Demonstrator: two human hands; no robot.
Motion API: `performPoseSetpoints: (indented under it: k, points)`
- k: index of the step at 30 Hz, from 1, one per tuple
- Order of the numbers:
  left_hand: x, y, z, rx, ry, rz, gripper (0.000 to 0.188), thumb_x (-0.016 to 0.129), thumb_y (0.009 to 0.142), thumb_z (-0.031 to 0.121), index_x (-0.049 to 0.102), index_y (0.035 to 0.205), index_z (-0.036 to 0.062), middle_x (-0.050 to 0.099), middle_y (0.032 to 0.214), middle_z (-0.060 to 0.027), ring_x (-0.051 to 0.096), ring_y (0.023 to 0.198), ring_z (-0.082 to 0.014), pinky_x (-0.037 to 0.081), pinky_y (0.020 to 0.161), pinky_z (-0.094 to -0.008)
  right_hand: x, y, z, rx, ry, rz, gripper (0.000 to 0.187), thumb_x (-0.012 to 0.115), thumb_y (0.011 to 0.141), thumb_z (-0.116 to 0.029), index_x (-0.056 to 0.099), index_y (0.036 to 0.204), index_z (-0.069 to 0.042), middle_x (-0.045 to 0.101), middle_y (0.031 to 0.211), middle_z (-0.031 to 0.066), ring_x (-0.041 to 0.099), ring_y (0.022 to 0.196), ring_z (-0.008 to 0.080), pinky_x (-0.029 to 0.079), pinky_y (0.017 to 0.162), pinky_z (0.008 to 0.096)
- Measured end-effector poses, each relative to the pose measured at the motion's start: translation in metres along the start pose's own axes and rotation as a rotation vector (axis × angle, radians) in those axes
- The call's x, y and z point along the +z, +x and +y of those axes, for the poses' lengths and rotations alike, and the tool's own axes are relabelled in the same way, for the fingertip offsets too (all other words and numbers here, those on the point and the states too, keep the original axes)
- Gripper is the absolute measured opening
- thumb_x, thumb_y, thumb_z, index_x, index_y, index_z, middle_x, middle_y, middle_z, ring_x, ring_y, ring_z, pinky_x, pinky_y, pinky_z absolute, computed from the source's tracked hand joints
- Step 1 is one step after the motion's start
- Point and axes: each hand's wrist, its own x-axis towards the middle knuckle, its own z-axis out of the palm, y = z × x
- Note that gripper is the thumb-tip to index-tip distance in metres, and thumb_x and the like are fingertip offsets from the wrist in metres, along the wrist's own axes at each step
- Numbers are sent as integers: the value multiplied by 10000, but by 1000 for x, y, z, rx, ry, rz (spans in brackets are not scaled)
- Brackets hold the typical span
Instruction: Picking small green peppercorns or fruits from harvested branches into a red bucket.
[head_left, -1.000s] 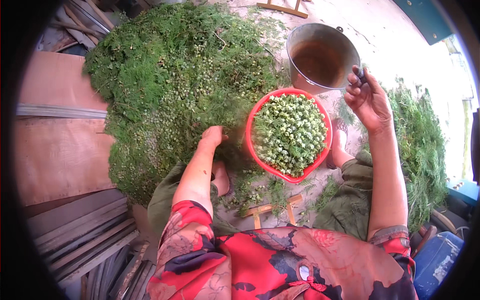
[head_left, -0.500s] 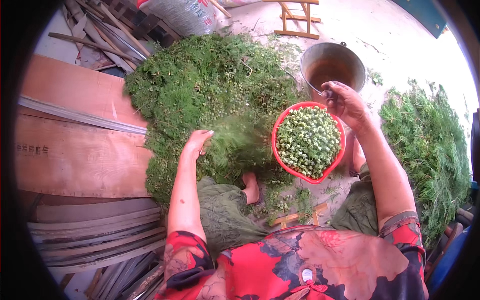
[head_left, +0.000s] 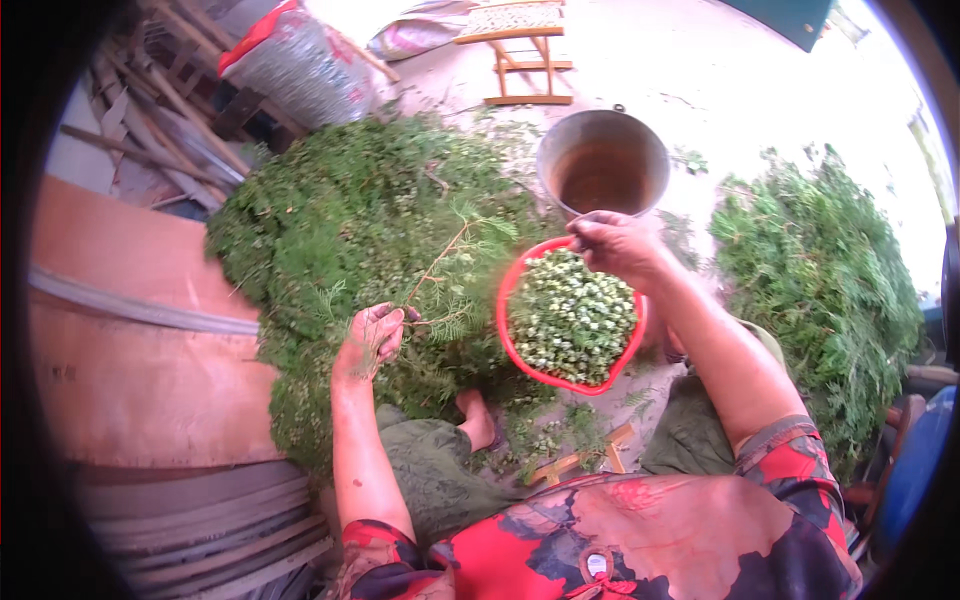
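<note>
My left hand (head_left: 374,338) pinches the stem of a thin evergreen sprig (head_left: 437,262), whose feathery twigs reach up and to the right over a big heap of cut greenery (head_left: 340,220). My right hand (head_left: 622,246), its thumb and fingers drawn together, hovers over the far right rim of a red plastic basin (head_left: 505,335). Whether anything is between those fingers I cannot make out. Small pale green cones or seed pods (head_left: 572,318) fill the basin nearly to its rim.
Beyond the basin stands a metal bucket (head_left: 605,160), rusty inside. A second pile of green branches (head_left: 820,260) lies at the right. A wooden folding stool (head_left: 530,70) and a stuffed sack (head_left: 300,70) are at the back. Boards (head_left: 150,390) lie at the left.
The sprig in my left hand was smeared by motion and now shows clearly. My right hand has come closer to the left one, and the whole view has shifted.
</note>
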Motion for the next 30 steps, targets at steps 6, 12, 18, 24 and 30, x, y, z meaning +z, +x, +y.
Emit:
performPoseSetpoints:
  k: [6,12,18,24,30]
  points:
    - [43,17,11,47,-170,-165,187,602,819,192,586,903,26,477,571,55,401,456,-14,301,410,-160,20,-7,23,27,-327,-146,365,621,796,-252,550,1072,-24,602,933,60,582,838,134,479,745,281]
    - [70,24,18,-27,-65,-325,212,634,798,169,596,941,18,533,679,59,450,540,1,340,440,-149,31,-5,36,25,-227,-265,586,677,744,-330,433,1179,-25,523,1056,84,543,894,151,476,757,284]
    - [76,21,9,-46,5,-400,227,606,817,191,590,949,7,518,673,70,439,554,0,344,457,-155,39,-7,40,205,-86,-226,280,654,775,-313,560,916,-90,503,703,-31,414,493,52,328,409,183]
    - [70,17,12,-127,-53,-303,210,613,809,199,600,922,23,498,635,73,427,527,-6,331,471,-153,49,-16,33,164,-273,-189,229,625,800,-329,556,796,-111,424,580,-51,352,444,50,241,401,204]
    - [63,10,15,-199,-90,-331,171,631,800,187,612,865,30,495,590,56,427,498,-25,303,442,-168,36,-19,12,218,-722,-325,363,590,804,-439,529,671,-107,395,525,-56,361,454,60,273,430,218]
